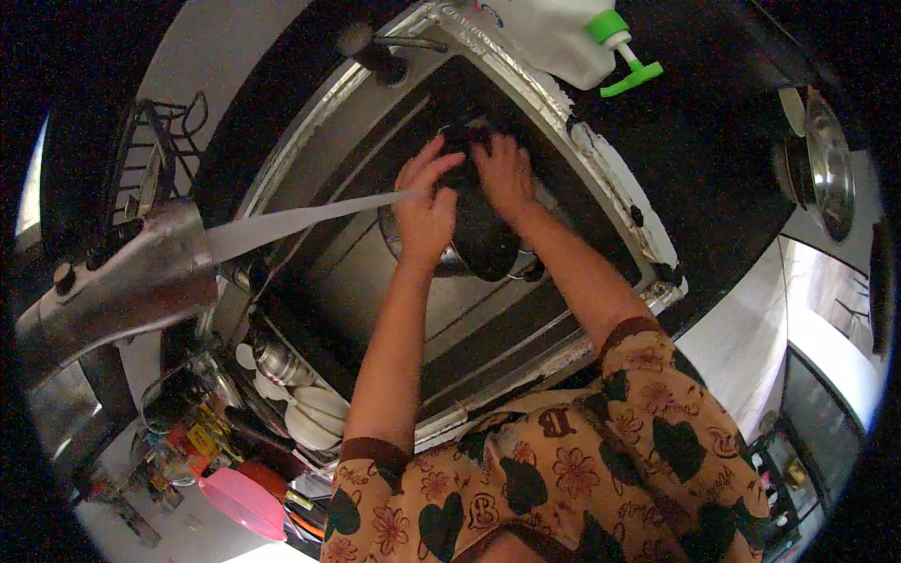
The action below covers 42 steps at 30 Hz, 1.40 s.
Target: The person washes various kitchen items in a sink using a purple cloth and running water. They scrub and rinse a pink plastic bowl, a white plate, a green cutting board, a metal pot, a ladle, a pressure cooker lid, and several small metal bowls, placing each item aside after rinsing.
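In a metal kitchen sink (pixel 338 295), both hands work close together over a dark, rounded vessel (pixel 489 243) with a shiny metal rim showing beside it. My left hand (pixel 428 204) is on its left side, fingers curved and somewhat apart. My right hand (pixel 505 172) lies on its far right part, fingertips bent down against a dark area. Shadow hides what the fingertips press on, so a grip cannot be made out. A stream of water (pixel 303 219) runs from the large metal faucet (pixel 134 267) at the left and reaches my left hand.
A white bottle with a green pump (pixel 623 56) stands beyond the sink on the dark counter (pixel 676 141). Metal cookware (pixel 827 169) sits at the right. White spoons (pixel 313 415), a steel cup (pixel 281 360) and a pink plastic basket (pixel 243 501) are at the lower left. A dark wire rack (pixel 158 151) is farther left.
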Motion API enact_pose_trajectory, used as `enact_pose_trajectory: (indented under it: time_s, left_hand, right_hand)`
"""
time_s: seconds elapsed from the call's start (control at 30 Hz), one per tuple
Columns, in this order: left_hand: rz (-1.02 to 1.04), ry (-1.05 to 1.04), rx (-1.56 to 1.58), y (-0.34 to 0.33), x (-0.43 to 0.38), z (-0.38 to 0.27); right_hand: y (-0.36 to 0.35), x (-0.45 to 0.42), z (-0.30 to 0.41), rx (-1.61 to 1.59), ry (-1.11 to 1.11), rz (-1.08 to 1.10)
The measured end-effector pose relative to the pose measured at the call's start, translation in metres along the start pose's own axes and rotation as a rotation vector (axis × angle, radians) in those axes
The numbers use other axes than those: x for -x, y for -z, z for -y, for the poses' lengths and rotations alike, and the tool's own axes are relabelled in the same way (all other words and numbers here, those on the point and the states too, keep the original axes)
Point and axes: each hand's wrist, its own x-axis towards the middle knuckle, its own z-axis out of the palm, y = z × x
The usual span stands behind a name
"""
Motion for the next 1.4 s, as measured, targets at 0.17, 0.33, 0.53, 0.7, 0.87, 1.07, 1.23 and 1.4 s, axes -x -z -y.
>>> enact_pose_trajectory:
  time_s: [0.17,0.33,0.53,0.7,0.87,1.07,1.23,1.4]
  left_hand:
    - [-0.027,0.072,0.024,-0.003,0.001,-0.009]
    - [-0.016,0.021,0.065,0.000,0.010,-0.005]
    - [-0.023,0.007,0.062,-0.006,0.008,-0.022]
    - [-0.052,0.003,-0.101,-0.019,0.001,-0.006]
    - [-0.040,0.430,-0.160,-0.017,-0.022,-0.001]
    - [0.318,-0.450,-0.491,0.033,-0.003,-0.038]
    - [1.012,-0.548,-0.796,0.059,0.016,-0.045]
    - [0.669,-0.269,-0.678,0.039,0.031,-0.062]
  right_hand:
    - [0.028,0.036,0.017,-0.262,0.277,0.758]
    - [0.043,-0.014,0.036,-0.902,0.023,0.844]
    - [-0.010,0.025,0.042,-0.798,0.008,0.196]
    - [0.023,0.064,0.082,-1.119,-0.756,0.717]
    - [0.129,0.017,0.011,-1.782,-0.915,0.930]
    - [0.205,0.017,-0.036,-1.589,-0.363,0.663]
    - [0.259,0.021,-0.032,-1.497,-0.416,0.572]
    - [0.285,0.040,-0.008,-0.878,0.070,0.268]
